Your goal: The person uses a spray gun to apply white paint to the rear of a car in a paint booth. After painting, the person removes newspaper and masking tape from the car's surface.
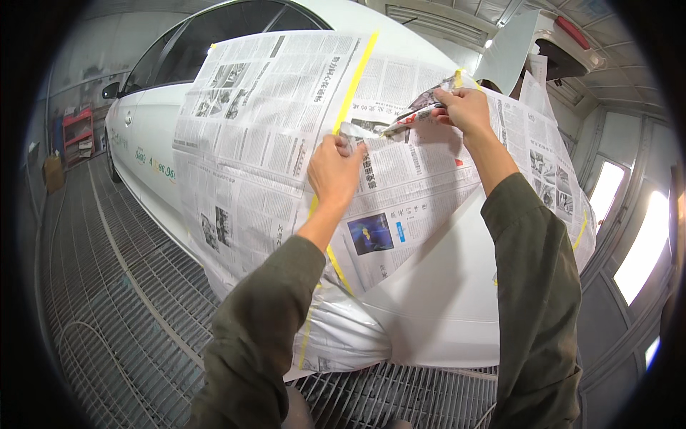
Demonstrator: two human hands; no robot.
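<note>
Newspaper sheets (257, 129) cover most of the white car's (436, 300) side and rear, so the bodywork beneath them is hidden. The left hand (334, 171) hides the paper edge under its fingers, and whether it grips or only presses there cannot be told. The right hand (466, 109), at one o'clock from it, closes over the end of a crumpled paper strip (411, 116). The print is too small to make out. At nine o'clock, the items on a red shelf (77, 132) are blurred. Both sleeves run off the lower edge.
</note>
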